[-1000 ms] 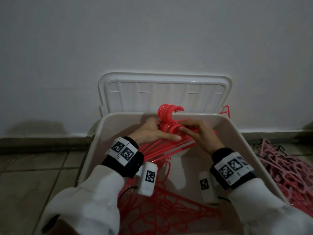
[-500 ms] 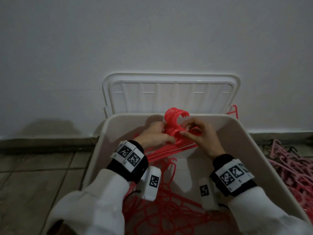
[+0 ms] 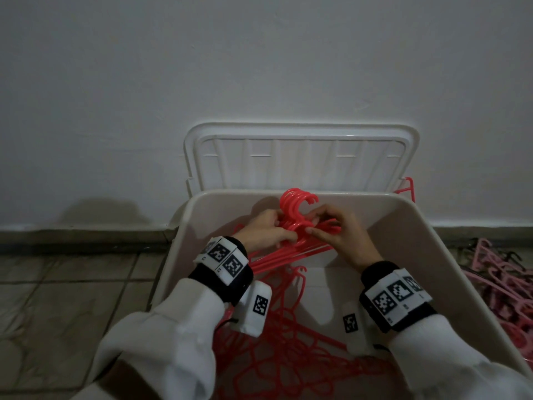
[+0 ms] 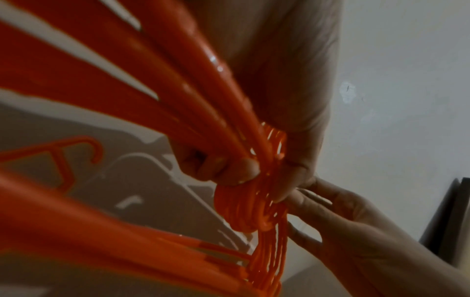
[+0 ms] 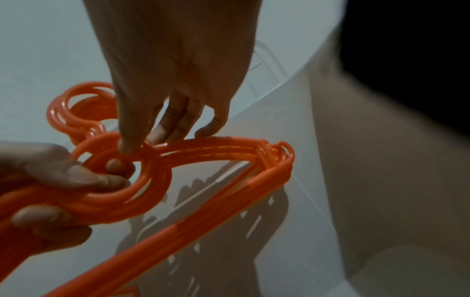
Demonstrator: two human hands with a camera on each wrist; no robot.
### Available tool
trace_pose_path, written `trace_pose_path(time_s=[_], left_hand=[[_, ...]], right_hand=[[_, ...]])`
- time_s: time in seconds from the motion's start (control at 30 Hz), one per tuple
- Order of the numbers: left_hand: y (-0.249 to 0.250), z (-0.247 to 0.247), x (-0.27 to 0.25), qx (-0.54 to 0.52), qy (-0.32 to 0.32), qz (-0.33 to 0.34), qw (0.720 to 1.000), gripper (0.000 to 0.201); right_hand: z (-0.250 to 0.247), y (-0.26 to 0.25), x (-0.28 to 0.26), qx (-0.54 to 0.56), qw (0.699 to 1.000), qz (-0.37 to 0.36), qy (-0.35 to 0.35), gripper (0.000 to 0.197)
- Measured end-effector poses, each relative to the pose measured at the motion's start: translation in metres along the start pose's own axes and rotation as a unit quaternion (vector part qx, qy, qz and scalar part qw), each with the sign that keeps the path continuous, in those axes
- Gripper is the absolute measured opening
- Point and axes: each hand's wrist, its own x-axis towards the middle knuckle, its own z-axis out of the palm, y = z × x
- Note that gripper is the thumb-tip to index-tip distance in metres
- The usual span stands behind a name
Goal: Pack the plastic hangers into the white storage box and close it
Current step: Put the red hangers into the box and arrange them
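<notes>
A stacked bundle of red plastic hangers [image 3: 300,217] [image 4: 257,203] [image 5: 142,180] is held over the far end of the open white storage box [image 3: 450,255]. My left hand [image 3: 268,232] [image 4: 244,170] grips the bundle at the necks, just below the hooks, with one finger through the ring. My right hand [image 3: 331,226] [image 5: 162,134] pinches the same necks from the right, thumb on the front. More red hangers [image 3: 274,356] lie loose on the box floor. The box's lid [image 3: 300,157] stands upright against the wall behind it.
A heap of pink hangers [image 3: 501,284] lies on the tiled floor right of the box. One red hanger end [image 3: 408,187] pokes up behind the box's far right corner. White wall behind, tiled floor [image 3: 72,284] to the left.
The bundle and both hands have shifted slightly right and down in the picture as the head view moved. Both hands stay on the hanger necks.
</notes>
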Motion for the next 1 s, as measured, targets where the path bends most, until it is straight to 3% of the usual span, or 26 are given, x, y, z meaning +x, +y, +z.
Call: trace_pose_path(time_s=[0.13,0.37,0.47,0.53,0.57,0.63,0.67,0.73,0.87,1.0], left_hand=[[0.005,-0.005,-0.008,-0.023,0.001,0.003,1.000,0.027],[0.003,-0.030,-0.033,-0.066,0.017,0.021,0.997,0.039],[-0.004,-0.040,-0.037,-0.063,0.031,0.033,0.997,0.049],[-0.012,-0.043,-0.037,-0.083,0.020,0.040,0.996,0.050],[-0.015,-0.044,-0.037,-0.090,0.015,0.040,0.995,0.051],[-0.019,-0.043,-0.035,-0.094,0.011,0.042,0.995,0.054],[-0.021,-0.042,-0.033,-0.088,0.012,0.045,0.995,0.055],[-0.023,-0.039,-0.031,-0.067,0.020,0.054,0.996,0.058],[-0.027,-0.038,-0.027,-0.053,0.044,0.059,0.996,0.060],[-0.026,-0.039,-0.026,-0.075,0.051,0.060,0.994,0.056]], right_hand=[[0.000,-0.007,0.000,0.001,1.000,-0.004,-0.029,0.023],[-0.002,-0.025,-0.005,-0.053,0.997,-0.043,-0.021,0.023],[0.004,-0.021,-0.008,-0.126,0.988,-0.006,-0.089,0.029],[0.011,-0.013,-0.007,-0.166,0.958,0.064,-0.225,0.022],[0.017,-0.006,-0.007,-0.192,0.925,0.102,-0.311,0.018],[0.038,0.008,-0.005,-0.267,0.849,0.152,-0.429,0.028],[0.049,0.013,-0.005,-0.292,0.825,0.168,-0.455,0.034],[0.075,0.021,-0.001,-0.313,0.806,0.183,-0.469,0.046],[0.121,0.038,0.011,-0.289,0.823,0.219,-0.438,0.054],[0.150,0.052,0.010,-0.198,0.854,0.229,-0.422,0.038]])
